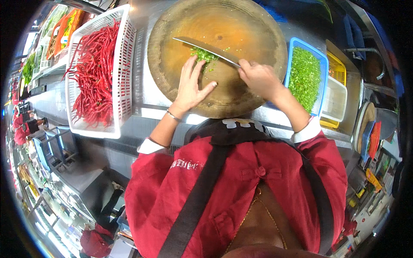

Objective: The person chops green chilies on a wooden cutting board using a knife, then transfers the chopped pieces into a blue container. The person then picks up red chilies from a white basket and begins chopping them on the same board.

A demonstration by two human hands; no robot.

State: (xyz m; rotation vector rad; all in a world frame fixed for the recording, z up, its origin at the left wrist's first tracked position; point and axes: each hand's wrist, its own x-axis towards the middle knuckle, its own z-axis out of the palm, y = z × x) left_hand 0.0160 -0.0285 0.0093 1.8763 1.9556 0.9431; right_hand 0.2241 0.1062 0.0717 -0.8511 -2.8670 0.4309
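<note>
On a round wooden chopping block (245, 29) lies a small heap of chopped green vegetable (204, 55). My right hand (258, 77) is closed around the handle of a cleaver (209, 51), whose blade reaches left over the block along the far side of the greens. My left hand (195, 84) rests on the block with fingers apart, its fingertips touching the near edge of the heap. Loose green bits lie near the blade. A blue plastic basket (323, 87) filled with chopped greens (303, 77) stands just right of the block.
A white plastic crate (124, 71) of long red chillies (96, 74) stands left of the block. Beyond the blue basket are a yellow basket (337, 69) and a white container (335, 98). A faucet (382, 69) is at the far right. A person in red (95, 242) is at the lower left.
</note>
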